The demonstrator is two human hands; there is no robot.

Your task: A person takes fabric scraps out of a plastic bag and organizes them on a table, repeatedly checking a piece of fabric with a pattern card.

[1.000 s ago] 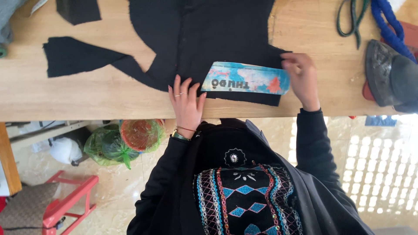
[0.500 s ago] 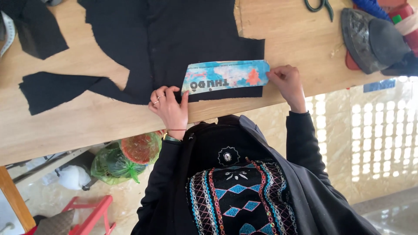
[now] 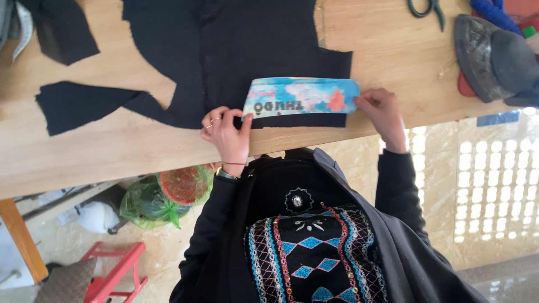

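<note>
Wooden tabletop (image 3: 393, 50), seen from above.

I see black fabric (image 3: 236, 50) spread at twelve o'clock, a black scrap (image 3: 67, 33) at ten, green scissors (image 3: 426, 8) at one, a dark iron (image 3: 494, 56) at two.

free: bare table (image 3: 393, 50) right of cloth | blocked: iron (image 3: 491, 59), scissors (image 3: 425, 8)

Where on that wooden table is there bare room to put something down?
Bare wood lies right of the black fabric, between it and the scissors and iron. Another strip runs along the table edge below the fabric's left tail. Crowded: the middle, where both hands press the card strip.
</note>
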